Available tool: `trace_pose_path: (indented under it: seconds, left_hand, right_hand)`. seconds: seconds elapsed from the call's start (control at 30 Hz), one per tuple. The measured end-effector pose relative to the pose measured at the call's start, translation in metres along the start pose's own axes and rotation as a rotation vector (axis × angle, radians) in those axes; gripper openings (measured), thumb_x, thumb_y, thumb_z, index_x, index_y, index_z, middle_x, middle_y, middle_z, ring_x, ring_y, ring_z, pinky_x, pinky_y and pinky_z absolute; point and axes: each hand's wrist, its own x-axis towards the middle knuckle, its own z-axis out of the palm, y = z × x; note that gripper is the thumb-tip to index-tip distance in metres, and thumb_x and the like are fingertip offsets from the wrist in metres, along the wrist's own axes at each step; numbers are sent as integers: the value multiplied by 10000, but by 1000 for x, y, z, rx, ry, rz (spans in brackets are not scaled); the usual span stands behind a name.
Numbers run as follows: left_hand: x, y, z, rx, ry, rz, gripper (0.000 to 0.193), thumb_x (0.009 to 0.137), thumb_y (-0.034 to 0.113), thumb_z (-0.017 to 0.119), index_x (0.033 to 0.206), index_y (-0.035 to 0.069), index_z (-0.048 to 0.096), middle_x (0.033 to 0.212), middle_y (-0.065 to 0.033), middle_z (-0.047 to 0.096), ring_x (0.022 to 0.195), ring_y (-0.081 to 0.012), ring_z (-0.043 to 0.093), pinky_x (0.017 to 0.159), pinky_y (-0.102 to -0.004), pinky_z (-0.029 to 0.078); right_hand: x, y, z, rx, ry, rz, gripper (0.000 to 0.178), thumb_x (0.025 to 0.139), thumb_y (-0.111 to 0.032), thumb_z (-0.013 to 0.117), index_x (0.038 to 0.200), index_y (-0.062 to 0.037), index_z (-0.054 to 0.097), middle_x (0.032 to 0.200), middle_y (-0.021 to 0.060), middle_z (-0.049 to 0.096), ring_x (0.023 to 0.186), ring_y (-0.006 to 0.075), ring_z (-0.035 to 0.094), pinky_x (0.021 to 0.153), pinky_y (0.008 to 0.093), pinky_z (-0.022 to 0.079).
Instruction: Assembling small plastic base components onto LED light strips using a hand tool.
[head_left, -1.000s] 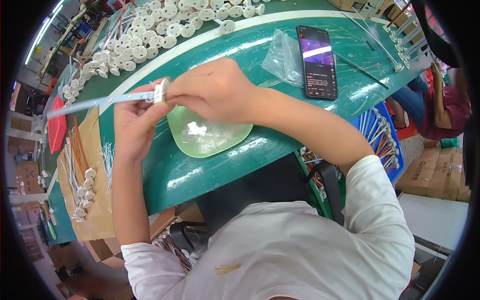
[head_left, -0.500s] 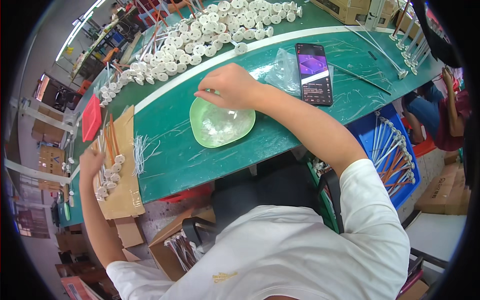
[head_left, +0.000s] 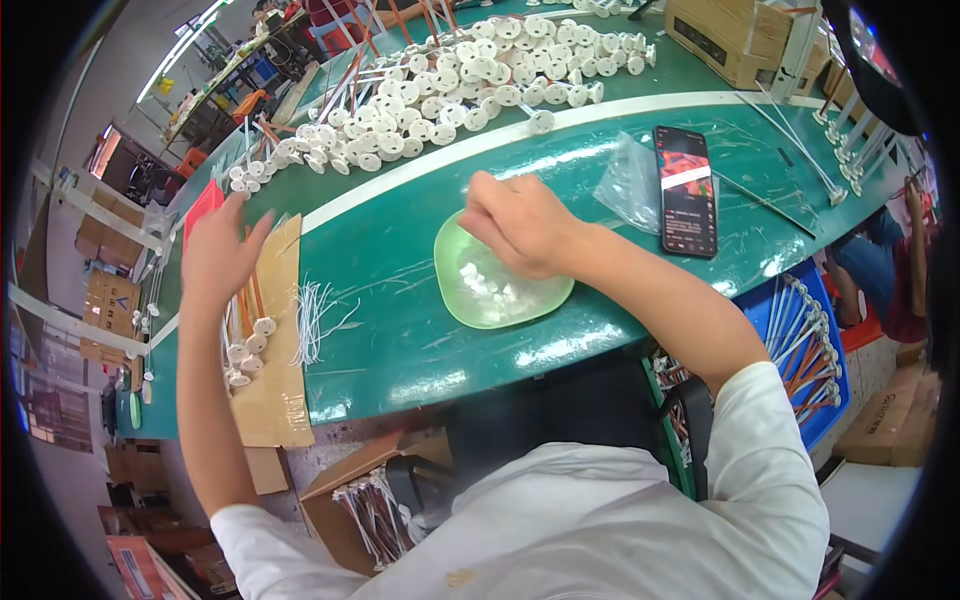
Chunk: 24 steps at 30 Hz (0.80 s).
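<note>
My right hand point(head_left: 522, 226) is closed, its curled fingers just over the far part of a light green bowl point(head_left: 450, 297). Whatever those fingers hold, if anything, is hidden. Small white pieces point(head_left: 483, 283) lie in the bowl. On the left, my left hand point(head_left: 218, 255) reaches forward with thumb and fingers apart and nothing visible in it. It is above the far end of a brown cardboard sheet point(head_left: 283, 400), close to a red basket point(head_left: 204, 204). White round-headed parts with stems point(head_left: 247, 352) lie on that sheet, partly behind my left forearm.
Thin white strips point(head_left: 316, 322) lie between cardboard and bowl. A large heap of white round-headed parts point(head_left: 440, 105) covers the far table. To the right are a clear plastic bag point(head_left: 628, 188), a lit phone point(head_left: 687, 195), a thin rod point(head_left: 768, 203) and a blue bin point(head_left: 838, 400).
My left hand has gone from closed to spread and moved farther forward, towards the red basket. My right hand has shifted from the bowl's far left edge to over its far part. The view has tilted slightly.
</note>
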Motion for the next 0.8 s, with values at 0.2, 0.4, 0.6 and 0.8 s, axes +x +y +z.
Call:
trace_pose_path:
  seconds: [0.2,0.4,0.6,0.8]
  left_hand:
    - [144,47,100,-279,124,67,341,839,314,595,1095,90,626,905,-179,675,853,-362,642,779,-423,495]
    - [270,46,183,-317,5,-65,340,789,345,586,1025,123,691,938,-136,691,916,-312,650,839,-414,492]
    - [336,16,232,-172,-422,41,505,762,438,630,1144,108,649,990,-123,691,890,-242,673,811,-369,511]
    - [299,30,192,-90,57,31,434,839,383,594,1169,104,634,931,-129,694,832,-231,688,803,-364,512]
  right_hand:
    - [1,-2,2,-23,29,-155,234,786,-110,693,804,-41,470,638,85,519,534,276,527,486,365,417]
    - [-2,11,9,-26,37,-71,250,738,-162,749,842,-61,546,639,60,560,519,244,574,462,346,449]
    - [6,13,12,-69,206,-180,275,775,-244,707,696,-106,483,561,22,469,492,206,526,398,336,405]
    - [1,17,4,-116,224,-192,197,713,-142,748,715,-79,561,577,33,485,464,202,507,398,323,389]
